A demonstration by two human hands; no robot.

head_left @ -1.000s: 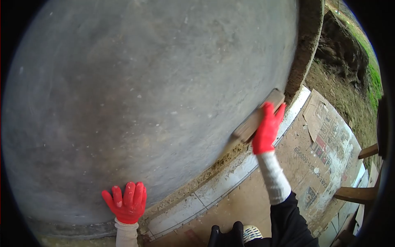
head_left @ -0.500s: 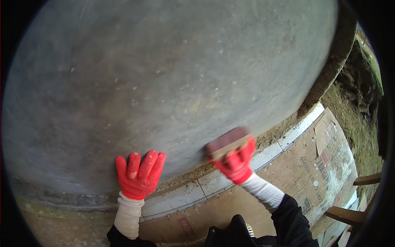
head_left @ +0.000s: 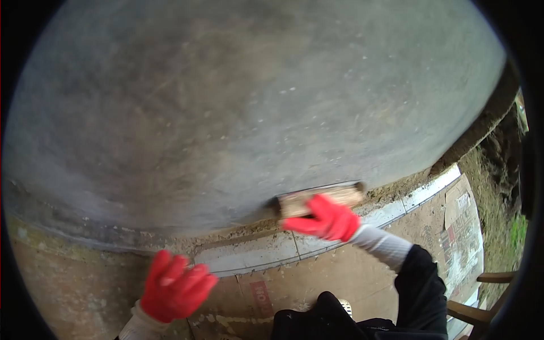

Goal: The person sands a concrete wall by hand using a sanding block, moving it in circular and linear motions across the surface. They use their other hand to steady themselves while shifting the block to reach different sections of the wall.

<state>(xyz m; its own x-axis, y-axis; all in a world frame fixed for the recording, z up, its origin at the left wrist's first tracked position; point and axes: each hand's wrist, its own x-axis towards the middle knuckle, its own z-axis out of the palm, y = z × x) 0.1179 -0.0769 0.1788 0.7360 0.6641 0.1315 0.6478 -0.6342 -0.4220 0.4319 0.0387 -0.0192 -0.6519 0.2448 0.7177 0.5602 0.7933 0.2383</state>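
Observation:
In a red-coated glove, my right hand grips a sanding block, a wooden block with a dark edge. The block is pressed along the foot of a large grey curved wall, just above the dirt strip at its base. My left hand, in a matching glove, hangs away from the wall over the brown floor covering. Its fingers are slightly bent and apart, blurred by motion, and nothing shows in them.
White tiles edge the wall's base. Cardboard sheets cover the floor, with printed and paint-smeared pieces at right. Wooden legs of some furniture stand at lower right. Bare soil lies beyond.
My left hand has come off the wall and dropped lower. The sanding block has tipped so its wooden side faces up, my right hand still on it. The view has shifted.

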